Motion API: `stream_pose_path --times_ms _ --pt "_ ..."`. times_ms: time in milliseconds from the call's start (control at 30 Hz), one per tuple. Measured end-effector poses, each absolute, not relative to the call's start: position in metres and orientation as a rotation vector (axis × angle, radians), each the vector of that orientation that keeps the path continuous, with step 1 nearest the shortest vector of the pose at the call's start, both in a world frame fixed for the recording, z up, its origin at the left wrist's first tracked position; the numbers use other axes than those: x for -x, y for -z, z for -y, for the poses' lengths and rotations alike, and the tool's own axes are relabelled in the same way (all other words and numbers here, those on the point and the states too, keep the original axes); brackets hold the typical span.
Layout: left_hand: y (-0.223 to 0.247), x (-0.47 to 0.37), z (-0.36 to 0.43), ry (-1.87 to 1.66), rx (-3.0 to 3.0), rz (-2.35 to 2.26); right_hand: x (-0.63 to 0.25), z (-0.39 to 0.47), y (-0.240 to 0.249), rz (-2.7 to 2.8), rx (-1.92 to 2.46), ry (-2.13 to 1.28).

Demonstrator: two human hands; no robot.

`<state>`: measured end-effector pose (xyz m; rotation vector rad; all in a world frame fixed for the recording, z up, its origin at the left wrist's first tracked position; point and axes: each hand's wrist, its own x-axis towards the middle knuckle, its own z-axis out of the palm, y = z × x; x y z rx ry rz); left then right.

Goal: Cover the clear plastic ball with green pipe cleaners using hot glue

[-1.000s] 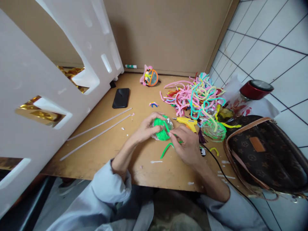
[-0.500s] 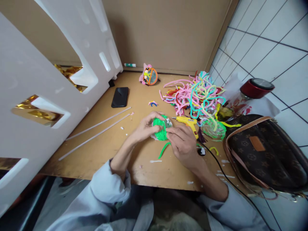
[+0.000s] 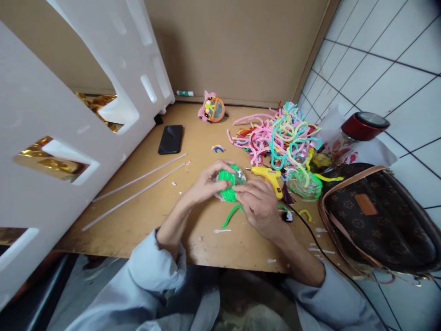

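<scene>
My left hand (image 3: 206, 183) is closed around the left side of a round, clear piece (image 3: 227, 192) partly covered in rows of green pipe cleaner. From the right, my right hand (image 3: 259, 205) presses its fingertips together at the surface of that piece, pinching a green pipe cleaner (image 3: 231, 214). The loose end of this pipe cleaner curves down toward the table. The exact pinch point is hidden by the fingers. Just beyond my right hand lies a yellow glue gun (image 3: 265, 172), its nozzle pointing left.
A pipe cleaner pile (image 3: 272, 133) and a second green-wrapped clear piece (image 3: 305, 185) lie right. A brown handbag (image 3: 386, 220) and red-lidded jar (image 3: 365, 126) flank the wall. Leftward are a phone (image 3: 170, 139), glue sticks (image 3: 138, 195) and a white foam panel (image 3: 113, 41).
My right fingers have shifted slightly left along the green piece, and the pipe cleaner's loose end has swung a little left. My left hand keeps its hold.
</scene>
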<state>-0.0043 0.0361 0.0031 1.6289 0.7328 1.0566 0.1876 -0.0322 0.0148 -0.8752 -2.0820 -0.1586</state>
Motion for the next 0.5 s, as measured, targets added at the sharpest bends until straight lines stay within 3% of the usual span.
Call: stream_pose_path --times_ms 500 --pt "-0.0054 0.0027 -0.0347 -1.059 -1.646 -0.782 -0.1895 0.0297 -0.008 2.099 0.899 0.194"
